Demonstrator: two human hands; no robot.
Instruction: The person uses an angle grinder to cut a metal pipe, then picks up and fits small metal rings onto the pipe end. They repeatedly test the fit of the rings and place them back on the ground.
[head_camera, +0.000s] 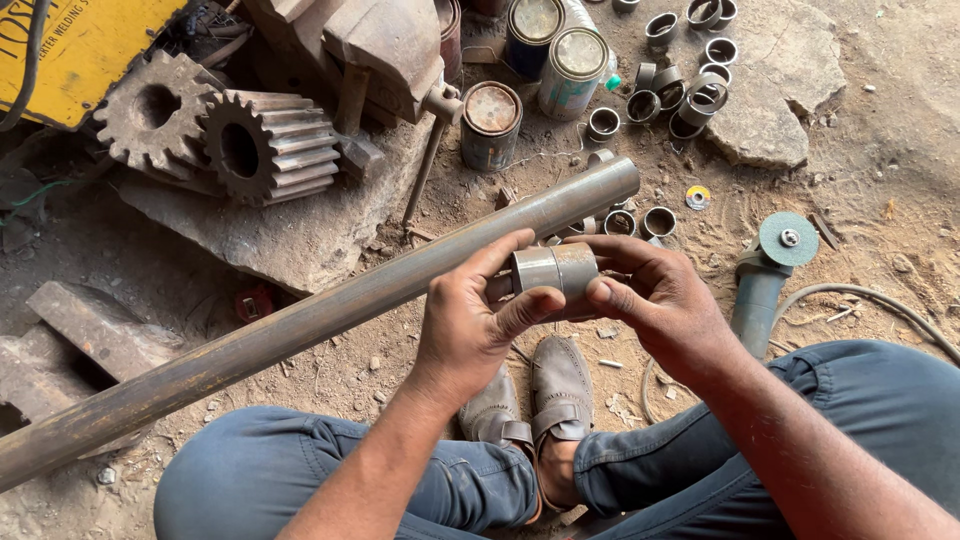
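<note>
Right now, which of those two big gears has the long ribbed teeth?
The gear on the right, nearer the cans: it is long, with ridges along its side. The gear beside it, by the yellow machine, is flatter.

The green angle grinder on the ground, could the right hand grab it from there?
Probably yes, but not right now. The green angle grinder lies just beyond the right hand with bare dirt between, but that hand and the left hand are busy holding two short grey metal rings.
</note>
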